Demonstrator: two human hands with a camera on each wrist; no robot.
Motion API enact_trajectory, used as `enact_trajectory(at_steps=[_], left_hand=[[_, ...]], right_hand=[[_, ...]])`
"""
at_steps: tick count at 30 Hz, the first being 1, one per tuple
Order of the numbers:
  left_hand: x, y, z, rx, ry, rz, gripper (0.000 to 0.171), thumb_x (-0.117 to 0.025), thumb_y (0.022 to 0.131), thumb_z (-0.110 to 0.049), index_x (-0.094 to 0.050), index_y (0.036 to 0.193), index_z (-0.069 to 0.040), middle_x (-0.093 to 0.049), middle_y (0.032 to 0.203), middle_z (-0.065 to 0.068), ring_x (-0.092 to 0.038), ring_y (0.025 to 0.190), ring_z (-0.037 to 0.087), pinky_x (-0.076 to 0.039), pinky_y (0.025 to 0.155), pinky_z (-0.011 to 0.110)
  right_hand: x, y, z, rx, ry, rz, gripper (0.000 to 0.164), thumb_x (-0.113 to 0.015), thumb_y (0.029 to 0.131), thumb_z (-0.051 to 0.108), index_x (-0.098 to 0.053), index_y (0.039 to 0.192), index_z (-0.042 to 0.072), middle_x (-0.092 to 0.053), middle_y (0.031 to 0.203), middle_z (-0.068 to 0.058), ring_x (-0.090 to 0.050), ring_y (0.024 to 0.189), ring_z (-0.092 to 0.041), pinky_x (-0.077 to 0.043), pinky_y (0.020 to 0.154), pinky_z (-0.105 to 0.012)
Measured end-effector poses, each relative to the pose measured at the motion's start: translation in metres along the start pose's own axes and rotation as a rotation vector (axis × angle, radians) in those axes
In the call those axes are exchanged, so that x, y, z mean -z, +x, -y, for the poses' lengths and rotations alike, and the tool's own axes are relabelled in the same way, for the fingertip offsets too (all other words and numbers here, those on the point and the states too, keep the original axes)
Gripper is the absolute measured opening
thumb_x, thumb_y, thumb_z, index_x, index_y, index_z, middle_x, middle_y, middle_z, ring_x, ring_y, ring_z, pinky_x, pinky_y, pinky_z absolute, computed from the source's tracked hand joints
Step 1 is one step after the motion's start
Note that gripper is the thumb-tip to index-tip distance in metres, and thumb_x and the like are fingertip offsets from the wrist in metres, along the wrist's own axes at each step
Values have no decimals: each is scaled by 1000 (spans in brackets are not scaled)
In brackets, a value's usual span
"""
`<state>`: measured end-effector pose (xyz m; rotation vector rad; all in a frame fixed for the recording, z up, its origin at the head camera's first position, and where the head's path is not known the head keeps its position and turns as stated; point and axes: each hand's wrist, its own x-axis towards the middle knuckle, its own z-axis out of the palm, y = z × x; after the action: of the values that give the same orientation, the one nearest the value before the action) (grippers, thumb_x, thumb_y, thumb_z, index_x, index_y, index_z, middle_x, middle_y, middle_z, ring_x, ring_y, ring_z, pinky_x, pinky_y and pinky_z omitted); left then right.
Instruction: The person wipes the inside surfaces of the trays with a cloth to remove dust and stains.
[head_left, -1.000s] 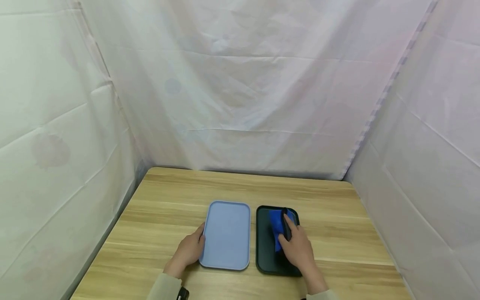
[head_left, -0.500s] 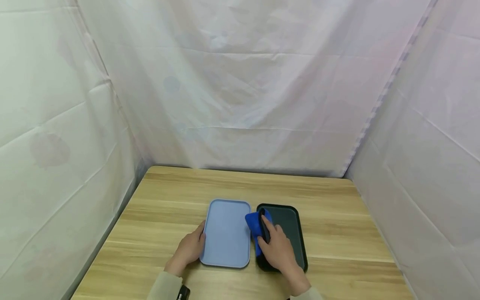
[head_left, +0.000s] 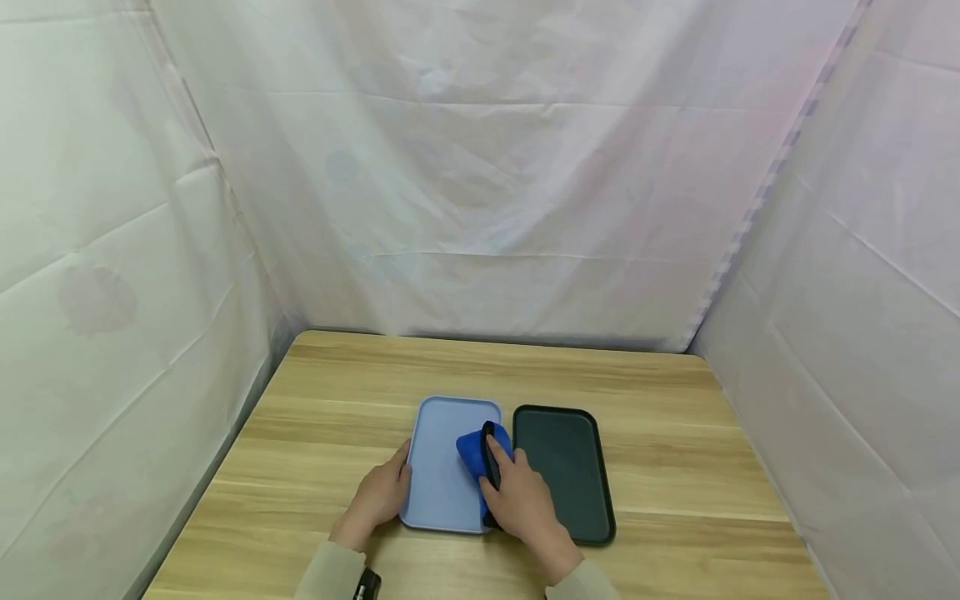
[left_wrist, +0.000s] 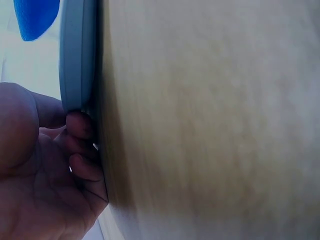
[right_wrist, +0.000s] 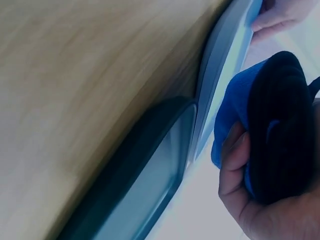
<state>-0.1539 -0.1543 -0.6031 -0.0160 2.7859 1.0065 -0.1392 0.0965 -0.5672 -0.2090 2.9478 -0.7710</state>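
Note:
My left hand [head_left: 379, 495] grips the left rim of a light blue tray [head_left: 435, 479]. In the left wrist view its fingertips [left_wrist: 80, 125] curl under the tray's edge [left_wrist: 77, 55], thumb above. My right hand [head_left: 521, 502] holds a folded blue cloth [head_left: 470, 451] with black edging, over the right half of the light blue tray. From the right wrist view, fingers wrap round the cloth [right_wrist: 235, 102], its black layered edge facing the camera. Just right lies a dark green tray [head_left: 564, 467], partly behind my right wrist.
Both trays lie side by side on a wood-grain table [head_left: 322, 417], a narrow gap between them. Pale fabric sheets [head_left: 480, 192] hang behind the table and along both sides.
My right hand has carried the blue cloth leftward, from over the dark green tray to over the light blue one. My left hand has kept its hold on the light blue tray.

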Motion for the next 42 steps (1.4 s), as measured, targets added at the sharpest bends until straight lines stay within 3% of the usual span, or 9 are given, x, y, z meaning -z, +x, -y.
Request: enact_trajectory(at_steps=[7,12,18,26,33,42], left_hand=[[0,1,1,0,5,4,51,-46,108,-15,-41,157,-1,-68,129,30,-67,87,24,-55,79,49],[0,2,1,-2,12,-2,51,-46,108,-16,-41,157,-1,-71,120,29,-64,79,22,-54,75,46],[-2,3,1,-13,30,-10,51,-46,108,-16,-42,157,-1,-73,111,27,-62,74,20,-54,73,46],[-1,5,1,-13,40,2,51,-46,108,-14,-41,156,1,-73,111,28,-61,73,21,-54,72,44],[-3,5,0,-19,45,-4,51,-46,108,-14,-42,156,1,-73,112,29,-63,75,21,-55,74,47],[-2,4,-3,-10,52,-3,51,-46,108,-15,-41,156,2,-71,120,30,-67,81,23,-56,79,50]], right_hand=[[-14,6,11,-17,-98,-3,65,-72,96,36,-49,156,26,-55,140,-30,-65,65,-30,-55,58,-46],[-17,7,15,-38,-149,19,64,-73,95,36,-51,155,26,-58,139,-28,-61,59,-28,-52,55,-44],[-14,10,14,-40,-174,61,64,-72,95,36,-52,154,26,-59,141,-27,-66,68,-35,-55,58,-47],[-9,8,15,-39,-161,130,62,-72,94,32,-53,153,25,-60,142,-28,-58,60,-27,-48,50,-42],[-4,3,17,-38,-172,210,61,-72,94,32,-55,152,26,-65,132,-25,-55,62,-25,-44,50,-38],[2,-5,18,-11,-139,305,60,-71,92,30,-57,151,25,-64,137,-25,-54,63,-22,-42,49,-35]])
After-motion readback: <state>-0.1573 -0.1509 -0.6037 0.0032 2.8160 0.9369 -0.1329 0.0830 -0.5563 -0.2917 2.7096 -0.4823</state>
